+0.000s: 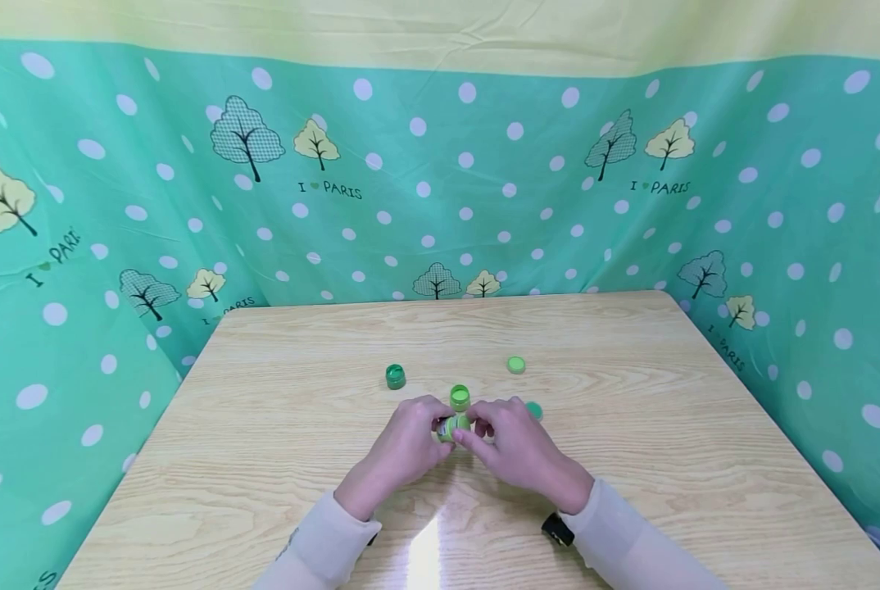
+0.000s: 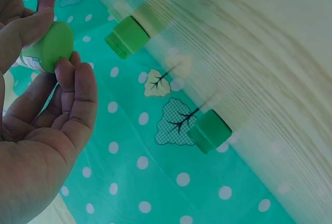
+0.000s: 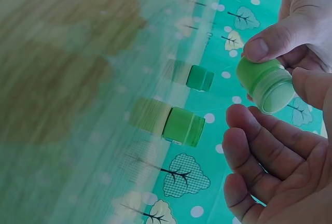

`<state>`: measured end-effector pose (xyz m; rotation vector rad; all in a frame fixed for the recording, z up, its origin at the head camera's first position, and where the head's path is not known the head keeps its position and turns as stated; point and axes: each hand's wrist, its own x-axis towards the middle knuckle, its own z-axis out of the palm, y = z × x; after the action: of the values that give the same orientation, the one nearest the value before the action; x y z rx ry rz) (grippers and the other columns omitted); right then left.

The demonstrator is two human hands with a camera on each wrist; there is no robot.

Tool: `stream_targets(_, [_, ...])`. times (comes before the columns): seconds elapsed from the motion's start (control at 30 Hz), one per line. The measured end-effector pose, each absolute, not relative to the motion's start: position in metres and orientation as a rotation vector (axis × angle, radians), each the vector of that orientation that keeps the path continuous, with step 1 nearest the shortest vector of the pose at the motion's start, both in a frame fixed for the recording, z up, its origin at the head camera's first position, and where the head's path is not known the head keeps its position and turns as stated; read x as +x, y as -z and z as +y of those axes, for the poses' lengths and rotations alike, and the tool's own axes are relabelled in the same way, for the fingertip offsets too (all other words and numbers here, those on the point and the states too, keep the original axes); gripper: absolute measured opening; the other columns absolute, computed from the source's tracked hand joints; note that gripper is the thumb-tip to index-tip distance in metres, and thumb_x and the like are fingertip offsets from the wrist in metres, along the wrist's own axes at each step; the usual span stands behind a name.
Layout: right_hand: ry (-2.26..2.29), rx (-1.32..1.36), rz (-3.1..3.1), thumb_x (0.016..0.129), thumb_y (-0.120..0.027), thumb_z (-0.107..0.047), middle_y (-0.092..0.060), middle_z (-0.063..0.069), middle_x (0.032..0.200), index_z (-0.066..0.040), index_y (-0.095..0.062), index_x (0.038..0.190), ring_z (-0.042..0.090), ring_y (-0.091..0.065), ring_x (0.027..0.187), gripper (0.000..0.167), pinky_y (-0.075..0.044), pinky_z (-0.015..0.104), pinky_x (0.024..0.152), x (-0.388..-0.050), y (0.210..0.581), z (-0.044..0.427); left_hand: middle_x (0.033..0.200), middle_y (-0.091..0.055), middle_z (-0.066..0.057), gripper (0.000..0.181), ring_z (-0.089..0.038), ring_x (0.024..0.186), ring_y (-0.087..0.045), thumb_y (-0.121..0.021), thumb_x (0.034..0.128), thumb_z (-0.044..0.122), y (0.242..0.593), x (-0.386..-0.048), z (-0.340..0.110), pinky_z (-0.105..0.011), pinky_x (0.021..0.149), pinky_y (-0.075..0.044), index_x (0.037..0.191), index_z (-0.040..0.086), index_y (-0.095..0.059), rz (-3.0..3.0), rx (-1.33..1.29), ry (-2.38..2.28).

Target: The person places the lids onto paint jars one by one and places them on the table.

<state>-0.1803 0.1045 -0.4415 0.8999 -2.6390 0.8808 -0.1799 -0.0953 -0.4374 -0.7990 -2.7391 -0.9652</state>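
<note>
Both hands meet over the middle of the table around a small yellow-green paint jar [image 1: 453, 427], tilted on its side, with a printed label. My left hand [image 1: 409, 438] grips its body between thumb and fingers. My right hand [image 1: 515, 447] has its thumb and fingertips at the jar's pale round end [image 3: 278, 96]. Just beyond stands a light green jar [image 1: 460, 398]. A dark green jar [image 1: 395, 377] is farther back to the left. To the right lie a light green lid [image 1: 516, 365] and a teal lid [image 1: 533, 410], the latter close behind my right hand.
The wood-grain table [image 1: 263, 459] reaches back to a teal dotted curtain [image 1: 410, 180] that hangs behind and along both sides. Light reflects off the tabletop near the front, between the forearms.
</note>
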Motion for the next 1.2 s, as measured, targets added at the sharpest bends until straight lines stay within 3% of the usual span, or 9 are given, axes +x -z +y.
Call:
stream_targets(0.23, [-0.942, 0.890, -2.643, 0.089, -0.080, -0.035, -0.069, -0.005, 0.081, -0.007, -0.074, 0.111, 0.011, -0.060, 0.071, 0.036, -0.046, 0.032, 0.073, -0.1796, 0.4414, 0.1066, 0.092, -0.069, -0.001, 0.032, -0.010, 0.079, -0.060, -0.088, 0.0751, 0.002, 0.4369, -0.1802, -0.0955, -0.019, 0.068, -0.052, 0.105, 0.001, -0.076, -2.751, -0.796, 0.984])
stream_targets(0.37, [-0.997, 0.908, -2.616, 0.084, -0.085, -0.028, -0.072, 0.001, 0.092, -0.005, -0.071, 0.121, 0.018, -0.066, 0.082, 0.046, -0.048, 0.035, 0.077, -0.1787, 0.4413, 0.1076, 0.094, -0.071, -0.003, 0.033, -0.009, 0.080, -0.061, -0.089, 0.0745, 0.002, 0.4362, -0.1798, -0.0956, -0.019, 0.070, -0.053, 0.105, 0.002, -0.076, -2.749, -0.799, 1.002])
stream_targets(0.57, [-0.994, 0.982, -2.545, 0.084, -0.086, -0.020, -0.072, -0.006, 0.098, -0.011, -0.072, 0.118, 0.018, -0.066, 0.086, 0.037, -0.046, 0.034, 0.080, -0.1790, 0.4419, 0.1069, 0.093, -0.072, -0.002, 0.031, -0.009, 0.079, -0.061, -0.088, 0.0749, 0.001, 0.4380, -0.1805, -0.0958, -0.019, 0.070, -0.053, 0.104, 0.003, -0.077, -2.729, -0.810, 0.992])
stream_targets(0.83, [-0.995, 0.987, -2.539, 0.086, -0.085, -0.020, -0.072, -0.007, 0.097, -0.010, -0.074, 0.117, 0.018, -0.066, 0.085, 0.035, -0.046, 0.033, 0.080, -0.1784, 0.4413, 0.1061, 0.090, -0.071, -0.002, 0.028, -0.009, 0.077, -0.061, -0.087, 0.0744, -0.001, 0.4391, -0.1810, -0.0961, -0.020, 0.068, -0.053, 0.100, 0.003, -0.077, -2.707, -0.825, 0.993])
stream_targets(1.2, [-0.945, 0.945, -2.557, 0.089, -0.082, -0.027, -0.066, -0.010, 0.081, -0.009, -0.077, 0.107, 0.012, -0.061, 0.073, 0.026, -0.047, 0.029, 0.073, -0.1793, 0.4427, 0.1051, 0.091, -0.070, 0.000, 0.032, -0.008, 0.078, -0.059, -0.087, 0.0733, -0.001, 0.4371, -0.1806, -0.0958, -0.019, 0.068, -0.052, 0.103, 0.004, -0.077, -2.752, -0.801, 0.968])
